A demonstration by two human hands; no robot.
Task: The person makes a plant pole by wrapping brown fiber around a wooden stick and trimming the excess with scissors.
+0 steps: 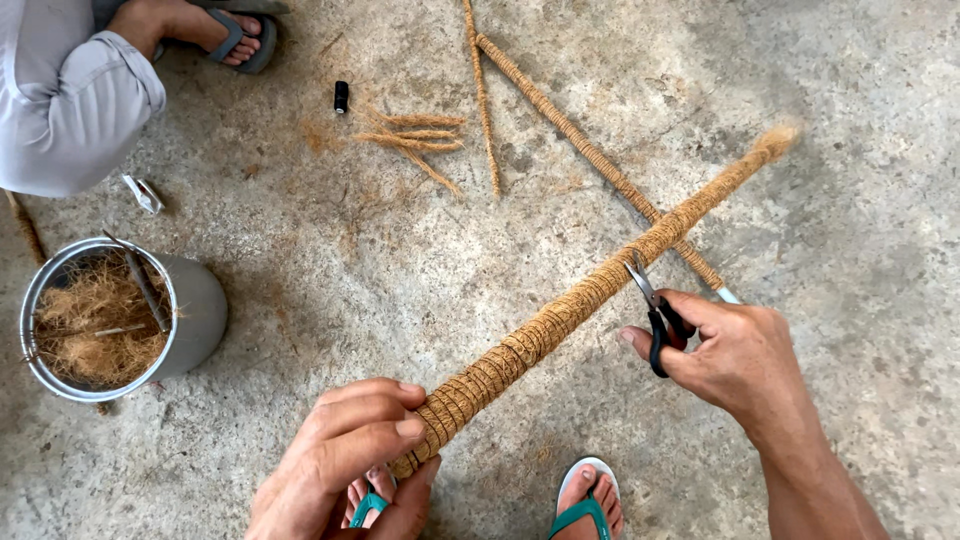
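Observation:
My left hand (345,455) grips the near end of a long pole wrapped in coir rope (580,300), which slants up to the right across the concrete floor. My right hand (735,355) holds black-handled scissors (652,310), blades pointed at the pole's middle, tips touching the wrap. The pole's far end (775,140) is frayed fibre. A thinner wrapped stick (590,150) lies under the pole, crossing it.
A metal bucket (195,310) of loose coconut fibre with a stick in it stands at left. Fibre bundles (415,140) and a small black spool (341,96) lie on the floor. Another person crouches at top left, sandalled foot (235,35) visible. My own feet in sandals (590,505) are below.

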